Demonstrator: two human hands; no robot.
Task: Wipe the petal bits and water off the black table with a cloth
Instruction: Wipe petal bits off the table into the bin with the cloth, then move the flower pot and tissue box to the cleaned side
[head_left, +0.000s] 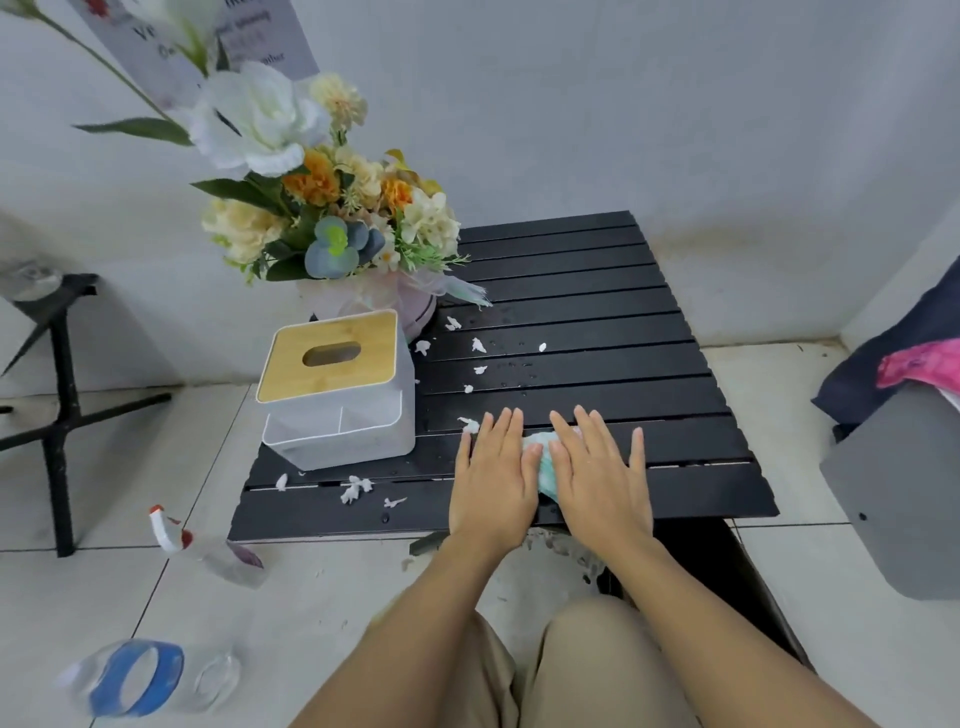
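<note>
From the head camera, two bare hands lie flat, palms down and fingers spread, at the lower middle of the frame on the black slatted surface (597, 332): the left hand (493, 478) and the right hand (597, 473) side by side, pressing on one crumpled pale green-and-white cloth (543, 462), of which only a strip shows between them; neither hand is curled around it. White petal bits (353, 488) are scattered over the slats, about a dozen that can be counted: several near the front edge at lower left of the surface, one clump touching the left fingertips, and a handful higher up toward the middle. Small water drops (514, 364) glisten among the upper bits, too fine to count. At the left of the surface stands one white rectangular tissue box with a pale wooden lid and an oval slot (332, 384), and behind it one pale pink round pot of cream, orange and white flowers (332, 208). On the tiled floor at lower left lie one clear spray bottle with a red-and-white nozzle (202, 545) and one clear plastic bottle with a blue label (145, 680), its writing blurred. A printed sheet (208, 41) at upper left carries writing too smeared to read. A grey bin (893, 488) is cut off at the right edge.
</note>
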